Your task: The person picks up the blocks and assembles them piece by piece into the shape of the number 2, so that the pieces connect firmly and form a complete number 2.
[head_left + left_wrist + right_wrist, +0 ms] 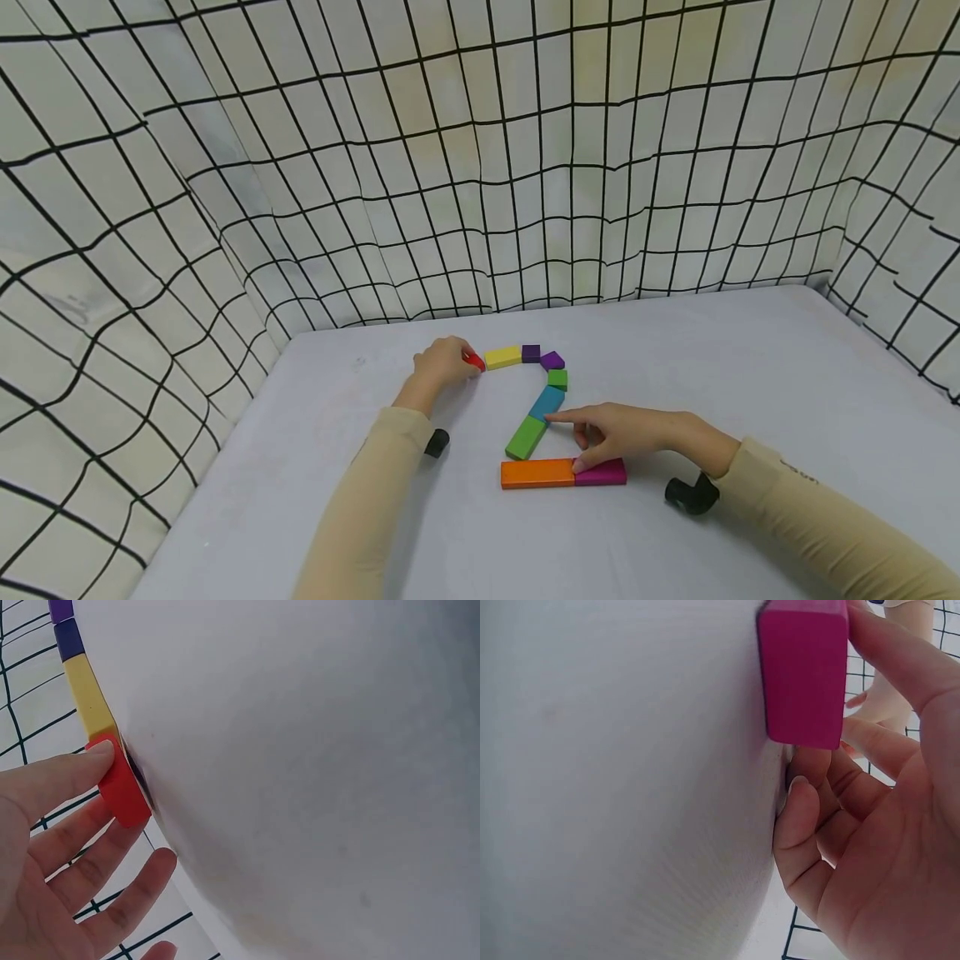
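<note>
My left hand (442,364) pinches a red block (124,787) between thumb and fingers, at the left end of a curved row of blocks. The red block meets a yellow block (502,357), followed by a dark purple block (531,354), a purple wedge-like block (552,360) and a small green block (557,379). A blue block (547,402) and a longer green block (526,437) slant down from there. With its index finger stretched out, my right hand (615,429) touches where those two meet. Its thumb rests by the joint of an orange block (536,473) and a magenta block (806,675).
The blocks lie on a white table (712,367). Behind it and along both sides rise white walls with a black grid net (573,167). Black wrist-worn devices (692,494) show beneath both sleeves.
</note>
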`<state>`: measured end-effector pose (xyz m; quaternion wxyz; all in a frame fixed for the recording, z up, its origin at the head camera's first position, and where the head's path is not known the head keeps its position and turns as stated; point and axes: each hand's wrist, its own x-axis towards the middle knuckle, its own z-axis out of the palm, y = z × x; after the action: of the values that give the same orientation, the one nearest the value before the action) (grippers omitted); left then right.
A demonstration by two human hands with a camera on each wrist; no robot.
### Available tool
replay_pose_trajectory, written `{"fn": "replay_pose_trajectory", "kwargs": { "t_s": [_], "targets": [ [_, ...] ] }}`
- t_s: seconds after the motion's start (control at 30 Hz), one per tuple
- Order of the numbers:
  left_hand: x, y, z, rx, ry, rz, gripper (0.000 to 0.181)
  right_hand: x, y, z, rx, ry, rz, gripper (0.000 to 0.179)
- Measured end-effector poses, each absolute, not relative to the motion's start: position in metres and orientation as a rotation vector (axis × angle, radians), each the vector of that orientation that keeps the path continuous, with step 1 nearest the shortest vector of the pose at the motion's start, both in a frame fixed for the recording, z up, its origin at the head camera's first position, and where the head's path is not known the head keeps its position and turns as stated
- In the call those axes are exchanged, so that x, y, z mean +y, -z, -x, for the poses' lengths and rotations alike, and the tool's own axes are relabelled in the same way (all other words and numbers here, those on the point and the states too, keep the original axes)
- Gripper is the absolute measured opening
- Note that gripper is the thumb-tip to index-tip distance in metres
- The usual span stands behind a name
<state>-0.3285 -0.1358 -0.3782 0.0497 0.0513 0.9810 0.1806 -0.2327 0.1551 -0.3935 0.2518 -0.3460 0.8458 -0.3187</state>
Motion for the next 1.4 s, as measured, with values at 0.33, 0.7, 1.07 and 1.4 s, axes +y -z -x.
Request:
{"fn": "replay_pose_trajectory", "kwargs": {
  "t_s": [0.33, 0.7, 1.07, 1.4],
  "targets": [
    [-0.1352, 0.3814, 0.3282, 2.99, -0.536, -0.148, 0.034, 0.154, 0.3946, 0.2328, 2.307, 0.858, 0.933, 0.074],
    [-0.1324, 0.3798, 0.33, 2.995, -0.516, -0.134, 0.034, 0.1543, 0.394, 0.2346, 2.307, 0.854, 0.942, 0.074],
    [-0.132, 0.3781, 0.3296, 2.994, -0.495, -0.151, 0.035, 0.1547, 0.3938, 0.2352, 2.309, 0.853, 0.947, 0.074],
    [-0.131, 0.3797, 0.3291, 2.996, -0.485, -0.147, 0.035, 0.1548, 0.3968, 0.2349, 2.304, 0.858, 0.94, 0.074]
  ]
}}
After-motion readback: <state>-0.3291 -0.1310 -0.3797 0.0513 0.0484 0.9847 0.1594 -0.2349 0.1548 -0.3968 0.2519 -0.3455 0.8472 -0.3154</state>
